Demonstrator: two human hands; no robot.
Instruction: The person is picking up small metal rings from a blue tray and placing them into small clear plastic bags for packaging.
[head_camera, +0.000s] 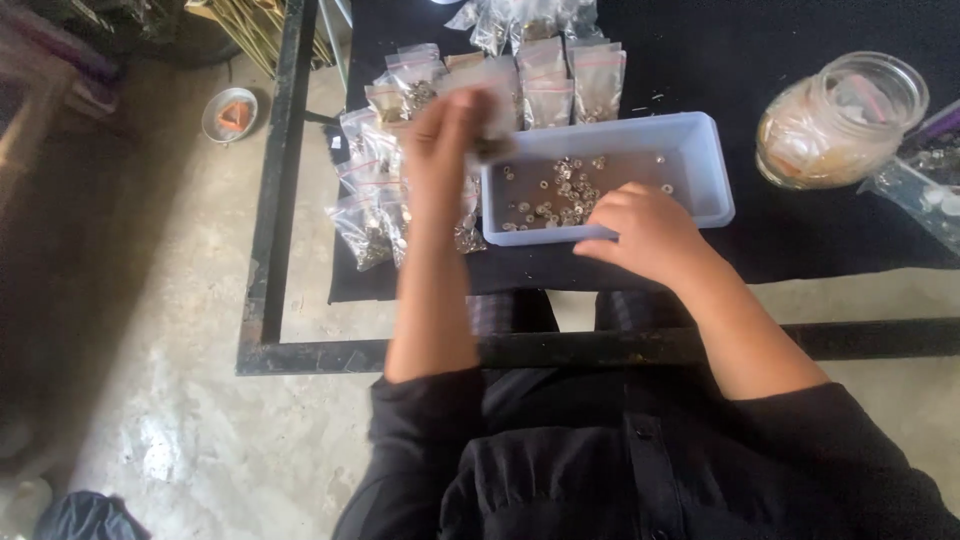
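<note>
Left hand (440, 150) pinches a small clear plastic bag (487, 105) above a shallow pale rectangular tray (700, 165) of tiny metal rings (560, 195); right hand (645, 235) curls, fingertips in the tray on the black-clothed table (800, 230).

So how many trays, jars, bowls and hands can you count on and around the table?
Pale blue plastic tray of small metal rings: 1
Clear glass jar: 1
Small round metal bowl on the floor: 1
Hands: 2, left hand holding a small clear bag, right hand at the tray
Total: 5
</note>
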